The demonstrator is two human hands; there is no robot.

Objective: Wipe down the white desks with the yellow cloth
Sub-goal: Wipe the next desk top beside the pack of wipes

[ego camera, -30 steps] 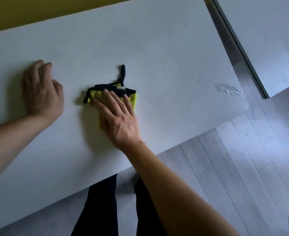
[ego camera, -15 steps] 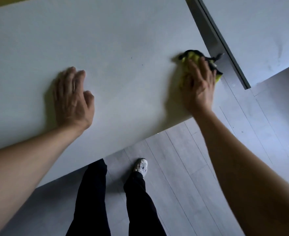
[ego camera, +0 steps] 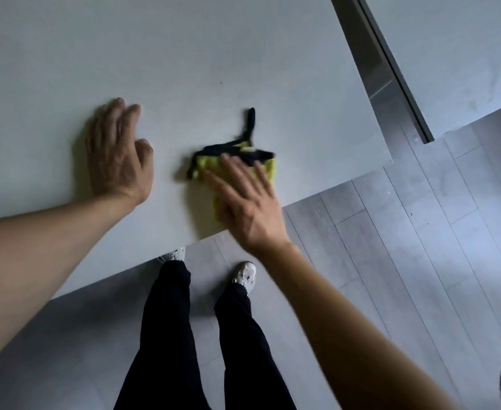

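Yellow cloth point(ego camera: 268, 168) with black trim lies flat on the white desk point(ego camera: 184, 54), pinned under the right hand point(ego camera: 244, 202), whose fingers are spread and pressed onto it near the desk's front edge. Just beside it, the left hand point(ego camera: 116, 155) rests palm down, fingers extended, on the bare desktop. A second white desk point(ego camera: 456, 54) sits beyond the right hand.

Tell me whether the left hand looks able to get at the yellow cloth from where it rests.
Probably yes. The left hand lies flat on the white desk, with only bare desktop between it and the yellow cloth. The right hand covers most of the cloth, though.
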